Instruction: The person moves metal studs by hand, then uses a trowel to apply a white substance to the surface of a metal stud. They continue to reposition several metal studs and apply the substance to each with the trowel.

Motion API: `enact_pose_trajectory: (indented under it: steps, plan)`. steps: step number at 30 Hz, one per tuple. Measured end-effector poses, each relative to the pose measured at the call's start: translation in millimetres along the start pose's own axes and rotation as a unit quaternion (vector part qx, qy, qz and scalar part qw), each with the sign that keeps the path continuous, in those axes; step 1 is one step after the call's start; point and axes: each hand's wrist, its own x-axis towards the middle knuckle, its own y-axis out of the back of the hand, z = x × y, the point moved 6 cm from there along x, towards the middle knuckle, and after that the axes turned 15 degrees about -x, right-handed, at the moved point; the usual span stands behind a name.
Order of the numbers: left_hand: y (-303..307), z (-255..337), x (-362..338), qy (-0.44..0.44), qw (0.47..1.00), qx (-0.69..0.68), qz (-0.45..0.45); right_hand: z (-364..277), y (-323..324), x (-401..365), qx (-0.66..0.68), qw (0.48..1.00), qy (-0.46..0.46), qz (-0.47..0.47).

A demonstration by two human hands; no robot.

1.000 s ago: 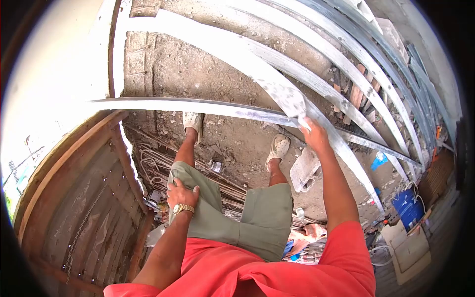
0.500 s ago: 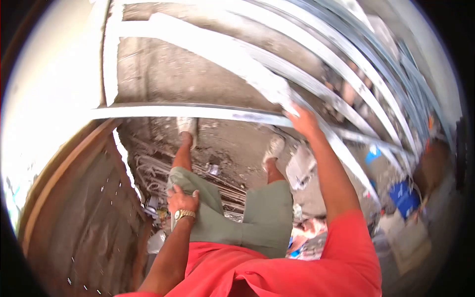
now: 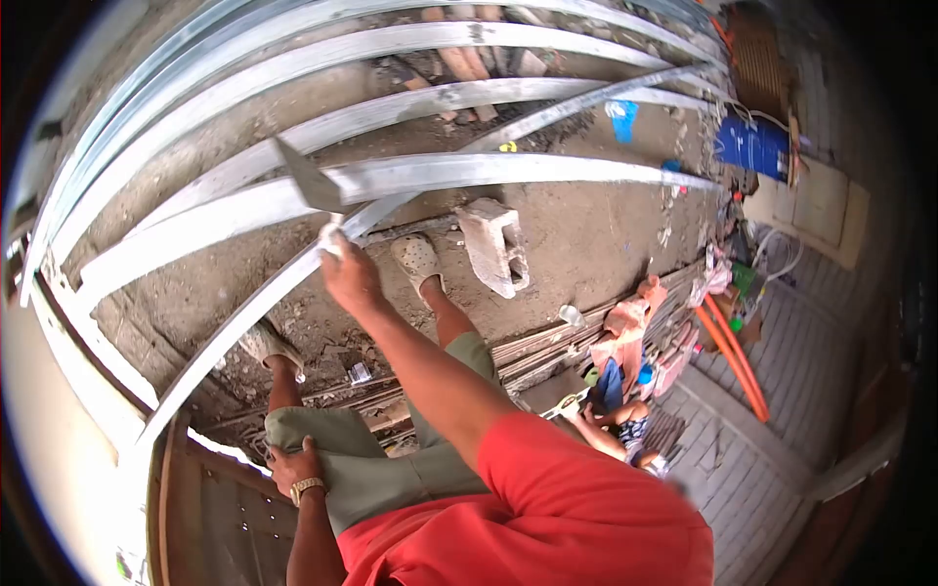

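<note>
My right hand (image 3: 352,281) grips a trowel (image 3: 311,184) by its pale handle, and the pointed blade tilts up and away. Blade and handle overlap the long light metal bars, with the blade in front of the nearest curved-looking bar (image 3: 469,172). Right beside my fist runs a slanting bar (image 3: 230,337). My left hand (image 3: 293,471), with a watch on the wrist, rests on the thigh of my green shorts (image 3: 405,474), fingers spread over the cloth.
A concrete hollow block (image 3: 491,244) lies on the dirt near my right shoe (image 3: 415,256). Thin rods (image 3: 547,342) run beside my legs. At right are a blue container (image 3: 752,146), orange pipes (image 3: 733,356) and paving. A person's arm (image 3: 598,437) shows lower right.
The view has swung to the right. My right hand now shows the trowel clearly, its blade raised, where it was blurred before. My left hand still rests on my thigh.
</note>
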Motion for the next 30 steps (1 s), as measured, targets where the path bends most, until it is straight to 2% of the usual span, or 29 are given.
enact_pose_trajectory:
  steps: [3,4,5,6,7,9,12,16,18,21,23,25,26,28,30]
  plan:
    - [3.6,14.2,-6.0,-0.031,0.999,0.027,0.023,122.6,35.5,-5.6,-0.049,0.987,-0.147,-0.029]
    - [-4.0,12.8,-1.1,-0.03,0.999,0.04,0.018,163.5,45.6,-11.8,-0.064,0.979,-0.192,0.009]
    - [-5.7,20.1,-5.5,-0.033,0.998,0.055,0.026,200.0,59.1,-15.6,-0.095,0.957,-0.273,-0.03]
    - [-5.9,28.9,-10.6,-0.034,0.996,0.069,0.035,231.0,76.0,-15.6,-0.092,0.947,-0.306,-0.005]
    - [-7.2,38.7,-15.9,-0.032,0.995,0.084,0.043,279.7,68.1,-18.9,-0.078,0.939,-0.327,0.066]
    - [-15.0,56.6,-27.2,-0.027,0.992,0.112,0.054,321.8,98.5,-16.3,-0.071,0.918,-0.389,0.034]
    - [-34.6,76.3,-43.7,-0.036,0.987,0.142,0.07,369.8,133.7,-3.8,-0.045,0.915,-0.397,0.064]
    - [-70.5,97.9,-65.2,-0.043,0.977,0.192,0.087,460.5,161.5,18.1,-0.02,0.873,-0.481,0.078]
    - [-82.0,109.3,-78.5,-0.054,0.974,0.198,0.101,533.5,174.0,40.8,0.032,0.863,-0.483,0.142]
    - [-84.6,125.6,-99.8,-0.029,0.98,0.171,0.094,635.7,226.0,86.5,0.02,0.861,-0.479,0.167]
    - [-77.1,134.5,-111.7,-0.034,0.985,0.128,0.107,700.1,266.9,114.3,0.043,0.865,-0.479,0.144]
    - [-63.4,148.0,-125.0,-0.056,0.987,0.089,0.12,723.0,309.5,127.4,0.136,0.848,-0.504,0.094]
    - [-57.9,158.7,-128.5,-0.066,0.987,0.085,0.121,692.2,342.7,125.6,0.228,0.797,-0.555,0.067]
    - [-47.9,181.7,-129.5,-0.092,0.986,0.072,0.117,717.9,338.6,115.0,0.162,0.877,-0.447,0.072]
    - [-45.9,201.1,-119.6,-0.173,0.977,0.086,0.092,718.5,330.3,92.8,0.146,0.901,-0.404,0.063]
